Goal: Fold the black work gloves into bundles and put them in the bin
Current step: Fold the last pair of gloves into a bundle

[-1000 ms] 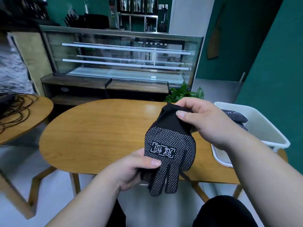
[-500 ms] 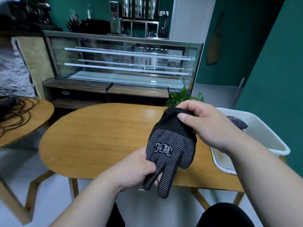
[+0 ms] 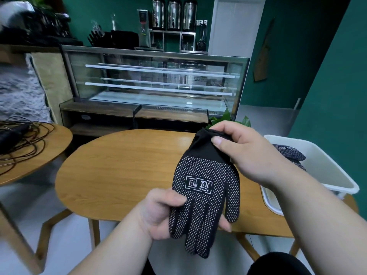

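Since half a second ago your left grip (image 3: 158, 213) has slid under the black glove (image 3: 206, 187): its fingers now lie beneath the glove's fingers and its thumb presses down on top. Your right grip (image 3: 248, 153) pinches the cuff, holding the glove stretched above the tabletop (image 3: 119, 165). A second glove (image 3: 290, 153), perhaps already bundled, lies in the white bin (image 3: 353, 188) at your right.

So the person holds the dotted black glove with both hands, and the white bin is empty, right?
Not empty. The head view shows other dotted gloves lying in the white bin. The left hand and right hand do hold the dotted black glove.
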{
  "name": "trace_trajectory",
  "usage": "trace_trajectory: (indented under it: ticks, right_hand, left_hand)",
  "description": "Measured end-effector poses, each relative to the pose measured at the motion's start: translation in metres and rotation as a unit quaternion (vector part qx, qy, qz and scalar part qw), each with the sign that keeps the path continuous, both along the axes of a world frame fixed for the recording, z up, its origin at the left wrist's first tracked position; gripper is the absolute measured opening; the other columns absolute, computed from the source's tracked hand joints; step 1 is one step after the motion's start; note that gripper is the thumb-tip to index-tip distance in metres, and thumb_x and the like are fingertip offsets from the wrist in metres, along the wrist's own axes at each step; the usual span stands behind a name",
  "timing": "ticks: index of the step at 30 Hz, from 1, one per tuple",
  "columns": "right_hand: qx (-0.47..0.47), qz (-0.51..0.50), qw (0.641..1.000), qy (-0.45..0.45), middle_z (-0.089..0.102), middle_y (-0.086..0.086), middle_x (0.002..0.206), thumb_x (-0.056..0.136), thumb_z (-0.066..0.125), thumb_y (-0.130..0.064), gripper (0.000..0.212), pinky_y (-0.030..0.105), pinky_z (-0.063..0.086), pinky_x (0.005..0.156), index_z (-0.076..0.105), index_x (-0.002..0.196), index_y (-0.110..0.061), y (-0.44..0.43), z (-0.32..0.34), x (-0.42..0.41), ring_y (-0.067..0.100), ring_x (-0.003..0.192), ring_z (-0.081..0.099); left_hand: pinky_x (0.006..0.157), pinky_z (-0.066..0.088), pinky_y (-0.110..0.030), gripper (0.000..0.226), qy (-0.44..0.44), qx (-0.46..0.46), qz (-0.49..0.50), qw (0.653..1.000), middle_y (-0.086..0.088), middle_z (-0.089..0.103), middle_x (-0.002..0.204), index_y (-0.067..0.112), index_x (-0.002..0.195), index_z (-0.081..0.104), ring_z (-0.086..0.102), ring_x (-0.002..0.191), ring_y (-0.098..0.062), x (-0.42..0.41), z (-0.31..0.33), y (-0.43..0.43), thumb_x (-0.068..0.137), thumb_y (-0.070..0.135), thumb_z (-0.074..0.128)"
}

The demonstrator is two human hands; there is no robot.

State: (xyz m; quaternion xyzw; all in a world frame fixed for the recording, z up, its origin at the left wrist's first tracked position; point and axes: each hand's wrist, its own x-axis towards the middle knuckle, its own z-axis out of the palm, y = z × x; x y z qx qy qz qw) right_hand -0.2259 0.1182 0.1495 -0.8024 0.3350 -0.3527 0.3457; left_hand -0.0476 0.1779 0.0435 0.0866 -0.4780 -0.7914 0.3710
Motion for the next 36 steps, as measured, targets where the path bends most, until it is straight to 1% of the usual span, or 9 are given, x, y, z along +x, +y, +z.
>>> trace_trajectory:
  ticks: [6, 8, 10, 13, 19, 28, 31, 33, 36]
  right_hand:
    - [0.002, -0.028, 1.000, 0.008, 0.073, -0.008, 0.089, 0.100, 0.057, -0.021, 0.019, 0.048, 0.053, 0.084, 0.069, 0.094, -0.035, -0.013, -0.004, -0.006, 0.019, 0.085, 0.068]
    - [0.022, -0.036, 0.999, 0.017, 0.072, -0.007, 0.083, 0.097, 0.060, -0.024, 0.013, 0.047, 0.051, 0.078, 0.069, 0.091, -0.030, -0.018, -0.009, -0.009, 0.017, 0.077, 0.066]
    - [0.043, -0.040, 0.998, 0.038, 0.071, -0.007, 0.075, 0.094, 0.066, -0.028, 0.009, 0.038, 0.048, 0.071, 0.069, 0.086, -0.025, -0.020, -0.011, -0.011, 0.010, 0.069, 0.063]
    - [0.034, -0.066, 0.995, 0.072, 0.069, -0.007, 0.066, 0.092, 0.069, -0.034, 0.019, 0.030, 0.046, 0.064, 0.069, 0.079, -0.021, -0.020, -0.013, -0.012, 0.008, 0.061, 0.060]
    - [0.070, -0.137, 0.986, -0.060, 0.068, 0.005, 0.071, 0.094, 0.068, -0.021, 0.015, 0.037, 0.050, 0.060, 0.071, 0.081, -0.013, -0.035, -0.011, -0.025, 0.022, 0.066, 0.060]
    - [0.050, -0.117, 0.990, -0.053, 0.071, 0.008, 0.076, 0.093, 0.070, -0.026, 0.013, 0.040, 0.052, 0.063, 0.073, 0.084, -0.017, -0.037, -0.018, -0.027, 0.019, 0.068, 0.063]
    - [0.085, -0.089, 0.990, -0.067, 0.069, 0.005, 0.075, 0.095, 0.067, -0.022, 0.013, 0.038, 0.052, 0.063, 0.071, 0.086, -0.014, -0.036, -0.019, -0.025, 0.020, 0.069, 0.063]
    - [0.096, -0.070, 0.991, -0.055, 0.068, 0.003, 0.075, 0.095, 0.067, -0.021, 0.011, 0.037, 0.051, 0.065, 0.071, 0.087, -0.014, -0.035, -0.019, -0.025, 0.018, 0.069, 0.063]
    - [0.075, -0.076, 0.993, -0.057, 0.069, 0.002, 0.076, 0.094, 0.069, -0.024, 0.010, 0.036, 0.051, 0.066, 0.072, 0.087, -0.017, -0.038, -0.018, -0.029, 0.016, 0.069, 0.063]
  left_hand:
    - [0.097, 0.047, -0.054, 0.008, -0.123, 0.046, 0.109, 0.985, -0.015, 0.058, 0.078, -0.003, 0.081, 0.059, 0.064, 0.076, -0.030, -0.009, -0.001, -0.009, 0.079, 0.004, 0.061]
    - [0.073, 0.057, -0.042, 0.016, -0.169, 0.068, 0.121, 0.976, -0.026, 0.055, 0.090, -0.005, 0.089, 0.065, 0.063, 0.070, -0.031, -0.009, -0.003, -0.012, 0.080, 0.008, 0.062]
    - [0.049, 0.048, -0.026, 0.020, -0.203, 0.058, 0.134, 0.968, -0.030, 0.048, 0.098, -0.002, 0.095, 0.066, 0.053, 0.059, -0.024, -0.012, -0.003, -0.011, 0.082, 0.013, 0.064]
    - [0.039, 0.030, -0.017, 0.017, -0.216, 0.067, 0.147, 0.963, -0.015, 0.050, 0.079, 0.010, 0.088, 0.058, 0.036, 0.045, -0.011, -0.019, -0.005, -0.010, 0.091, 0.026, 0.063]
    - [0.039, 0.021, -0.014, 0.015, -0.198, 0.061, 0.138, 0.969, 0.003, 0.036, 0.065, 0.022, 0.088, 0.062, 0.026, 0.046, -0.006, -0.017, -0.004, -0.005, 0.096, 0.034, 0.058]
    - [0.039, 0.019, -0.016, 0.022, -0.175, 0.043, 0.131, 0.975, -0.001, 0.035, 0.063, 0.020, 0.072, 0.060, 0.028, 0.043, -0.007, -0.022, -0.004, -0.006, 0.094, 0.024, 0.055]
    - [0.043, 0.041, -0.023, 0.020, -0.183, 0.022, 0.174, 0.967, -0.011, 0.059, 0.068, 0.007, 0.077, 0.065, 0.052, 0.048, -0.018, -0.021, -0.005, -0.009, 0.088, 0.022, 0.059]
    - [0.063, 0.056, -0.034, 0.020, -0.176, 0.038, 0.216, 0.960, -0.020, 0.070, 0.085, -0.001, 0.091, 0.069, 0.067, 0.071, -0.030, -0.019, -0.005, -0.012, 0.083, 0.017, 0.062]
    - [0.056, 0.053, -0.027, 0.017, -0.149, 0.036, 0.316, 0.936, -0.015, 0.072, 0.087, 0.003, 0.100, 0.069, 0.068, 0.070, -0.023, -0.015, -0.007, -0.020, 0.085, 0.005, 0.062]
